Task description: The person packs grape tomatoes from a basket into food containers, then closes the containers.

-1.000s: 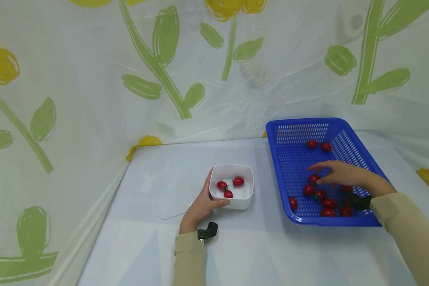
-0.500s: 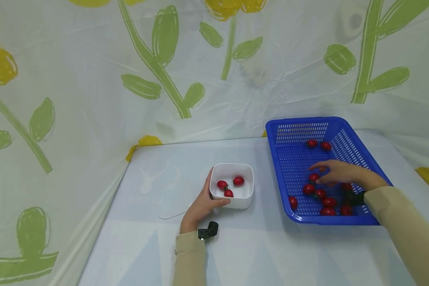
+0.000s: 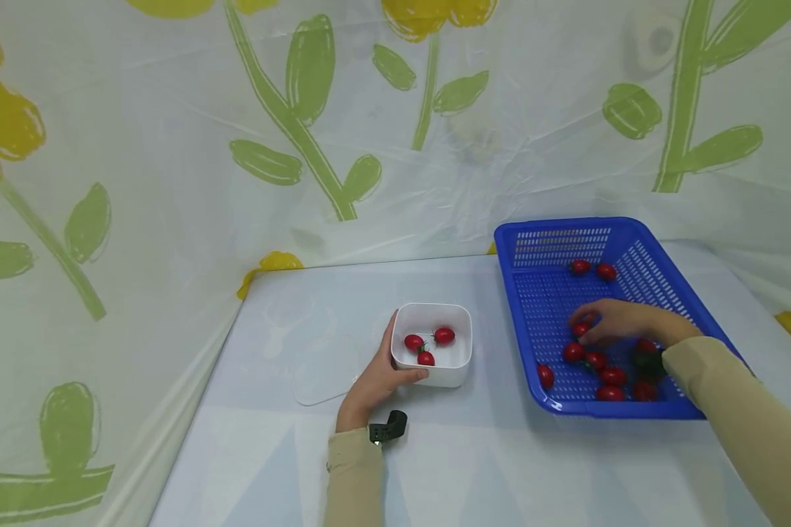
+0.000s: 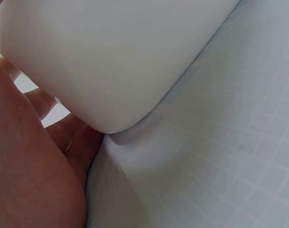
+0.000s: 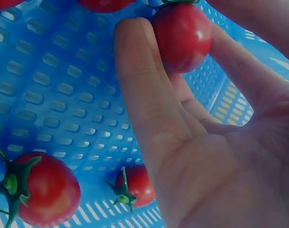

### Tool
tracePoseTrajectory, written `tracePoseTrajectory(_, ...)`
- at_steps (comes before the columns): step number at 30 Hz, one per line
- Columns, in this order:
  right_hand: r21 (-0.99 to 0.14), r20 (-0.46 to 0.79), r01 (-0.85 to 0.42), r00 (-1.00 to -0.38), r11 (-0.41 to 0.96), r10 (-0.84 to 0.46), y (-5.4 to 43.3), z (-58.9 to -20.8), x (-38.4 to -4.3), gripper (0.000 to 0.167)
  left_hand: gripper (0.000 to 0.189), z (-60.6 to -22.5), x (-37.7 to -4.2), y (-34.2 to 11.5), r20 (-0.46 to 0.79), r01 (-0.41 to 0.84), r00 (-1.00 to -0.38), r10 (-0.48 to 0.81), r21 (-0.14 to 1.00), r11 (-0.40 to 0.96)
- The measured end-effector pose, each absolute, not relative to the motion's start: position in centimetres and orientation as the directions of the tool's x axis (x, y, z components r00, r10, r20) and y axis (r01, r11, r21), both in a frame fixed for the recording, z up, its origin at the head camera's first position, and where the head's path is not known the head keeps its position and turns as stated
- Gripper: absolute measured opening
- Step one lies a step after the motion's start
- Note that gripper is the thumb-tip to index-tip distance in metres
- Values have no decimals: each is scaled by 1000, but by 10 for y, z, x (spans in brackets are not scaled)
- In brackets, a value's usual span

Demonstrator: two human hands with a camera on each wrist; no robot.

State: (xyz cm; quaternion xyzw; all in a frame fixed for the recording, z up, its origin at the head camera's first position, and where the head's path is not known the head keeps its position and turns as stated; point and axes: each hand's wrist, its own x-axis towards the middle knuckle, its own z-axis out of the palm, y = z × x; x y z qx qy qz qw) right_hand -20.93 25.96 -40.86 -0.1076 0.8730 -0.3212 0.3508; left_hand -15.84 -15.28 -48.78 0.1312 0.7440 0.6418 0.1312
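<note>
My left hand (image 3: 378,379) grips a white square container (image 3: 459,375) at its left front corner, thumb along the front wall and fingers on the left side. Inside the container lie three cherry tomatoes, one of them the tomato (image 3: 444,336) at the right. In the left wrist view the container's smooth wall (image 4: 116,57) stands on the cloth beside my fingers. Down in the blue basket (image 3: 515,307), my right hand (image 3: 616,319) pinches a red cherry tomato (image 5: 181,40) with a green calyx; in the right wrist view it sits between the fingers.
Several more cherry tomatoes (image 3: 611,376) lie in the basket's near part, and two (image 3: 606,271) near its back wall. A pale cloth (image 3: 481,468) covers the table. Behind it hangs a flower-printed curtain (image 3: 191,132).
My right fingers have curled in and closed round the cherry tomato in the basket. My left hand and the container stay in place; the head view has shifted slightly.
</note>
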Motion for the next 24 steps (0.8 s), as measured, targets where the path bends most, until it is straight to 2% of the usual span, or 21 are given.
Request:
tracePoseTrajectory(7, -612, -540, 12, -738, 791, -406, 260, -410, -211, 36, 103, -469, -152, -152, -35, 0, -921, 388, 996, 90)
tracePoseTrajectory(13, -587, -520, -29, -753, 809, -403, 260, -405, -211, 27, 104, -461, -149, -151, -46, 2, -918, 393, 993, 122)
tracePoseTrajectory(24, -563, -385, -136, -830, 815, -404, 256, -384, -204, 28, 103, -475, -156, -152, -40, 6, -923, 383, 993, 119)
